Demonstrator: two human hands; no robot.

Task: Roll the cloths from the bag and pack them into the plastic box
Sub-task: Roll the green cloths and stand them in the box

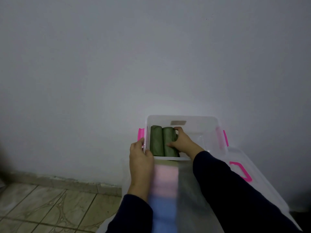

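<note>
**Plastic box: two rolls in, right side open**

Plastic box (182,118) is sitting against the wall, lid off. Two green rolled cloths (156,140) are lying side by side along its left wall. Right hand (182,140) is curling its fingers round the second roll (169,142), seating it against the first. Left hand (140,154) is gripping the near left corner of the rim, steadying it. Judgement: packing is underway; the bag is not in view, so the remaining count cannot be told. The box's right half is standing open for more rolls.
</note>
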